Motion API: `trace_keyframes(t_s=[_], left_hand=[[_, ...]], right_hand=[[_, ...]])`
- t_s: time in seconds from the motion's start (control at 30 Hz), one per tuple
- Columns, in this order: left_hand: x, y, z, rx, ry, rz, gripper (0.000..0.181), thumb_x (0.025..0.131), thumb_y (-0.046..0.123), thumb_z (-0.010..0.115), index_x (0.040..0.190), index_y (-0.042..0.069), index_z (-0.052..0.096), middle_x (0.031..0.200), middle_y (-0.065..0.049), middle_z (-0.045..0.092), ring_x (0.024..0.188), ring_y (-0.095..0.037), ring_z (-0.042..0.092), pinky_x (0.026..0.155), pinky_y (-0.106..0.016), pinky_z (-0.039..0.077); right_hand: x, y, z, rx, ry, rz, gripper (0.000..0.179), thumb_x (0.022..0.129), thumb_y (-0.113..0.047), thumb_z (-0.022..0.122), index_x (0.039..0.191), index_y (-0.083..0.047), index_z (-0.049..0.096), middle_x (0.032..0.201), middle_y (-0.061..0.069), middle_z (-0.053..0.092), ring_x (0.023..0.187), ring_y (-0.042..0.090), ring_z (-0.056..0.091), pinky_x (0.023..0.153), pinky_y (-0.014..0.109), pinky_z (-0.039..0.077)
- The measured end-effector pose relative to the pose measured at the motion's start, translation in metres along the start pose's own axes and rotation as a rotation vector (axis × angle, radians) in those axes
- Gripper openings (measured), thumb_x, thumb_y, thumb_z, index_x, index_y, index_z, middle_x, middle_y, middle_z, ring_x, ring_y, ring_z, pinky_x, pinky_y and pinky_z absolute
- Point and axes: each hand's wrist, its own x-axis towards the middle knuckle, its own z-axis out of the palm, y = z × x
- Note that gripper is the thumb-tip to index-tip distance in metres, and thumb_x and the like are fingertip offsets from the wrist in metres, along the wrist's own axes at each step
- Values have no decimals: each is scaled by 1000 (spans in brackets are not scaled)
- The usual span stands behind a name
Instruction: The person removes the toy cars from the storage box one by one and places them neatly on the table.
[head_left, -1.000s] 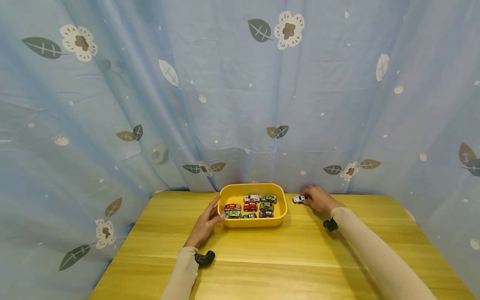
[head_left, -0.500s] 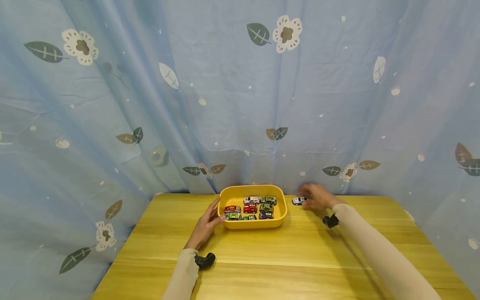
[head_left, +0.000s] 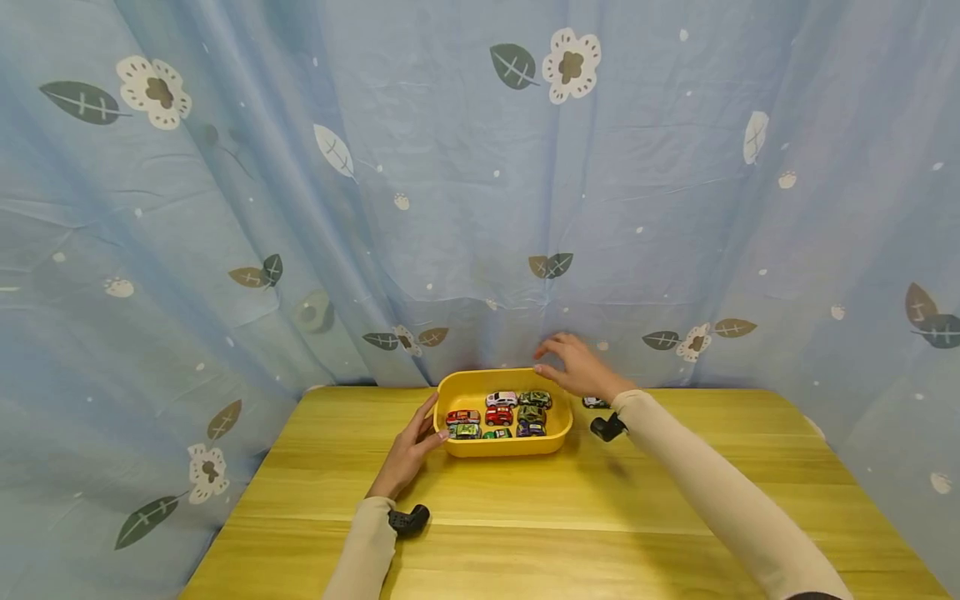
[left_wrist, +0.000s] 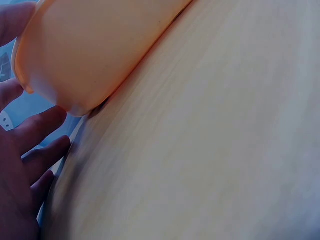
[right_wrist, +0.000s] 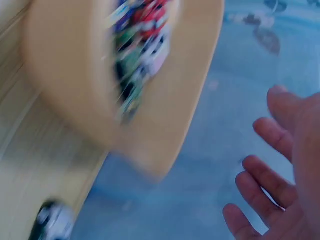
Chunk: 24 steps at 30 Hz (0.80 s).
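Note:
A yellow plastic bin (head_left: 502,447) stands at the back of the table, holding several toy cars; among them are a white one (head_left: 502,399), a red one (head_left: 498,415) and a purple one (head_left: 531,429). My left hand (head_left: 405,458) rests against the bin's left end, thumb at the front corner of the rim, fingers spread along the outer wall. Above the bin's right rear rim hovers my right hand (head_left: 581,371), its fingers loosely bent and nothing in them. On the table right of the bin is a white-and-black toy car (head_left: 596,402), partly hidden by the right wrist.
A blue curtain (head_left: 480,208) with flowers and leaves hangs close behind the table (head_left: 510,533). Black wrist cameras sit on the left wrist (head_left: 409,521) and the right wrist (head_left: 607,427).
My right hand has let go of the white-and-black toy car and moved left and up to above the bin's right rear rim. The left hand has stayed at the bin.

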Motion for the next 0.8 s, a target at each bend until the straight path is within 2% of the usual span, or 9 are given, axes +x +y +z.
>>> trace_keyframes(t_s=[0.37,0.57,0.8], left_hand=[[2,2,0,12,7,0,75,102,28,69,168,34,34,162,-16,50,152,-36,47,125,-65,32],[2,2,0,15,8,-1,74,103,26,69,168,33,33,163,-16,49,151,-37,48,124,-65,32],[2,2,0,3,-2,-3,75,103,27,68,169,33,32,164,-15,48,152,-36,47,125,-64,32]], right_hand=[[44,-44,24,49,-178,-72,38,103,-38,70,129,-11,75,138,12,63,133,35,54,113,55,46],[58,-53,41,9,-229,-98,36,99,-35,77,126,-11,78,145,16,61,136,36,52,118,54,44],[69,-54,61,-24,-332,-75,35,96,-35,81,125,-16,78,160,17,51,148,40,44,121,63,38]])
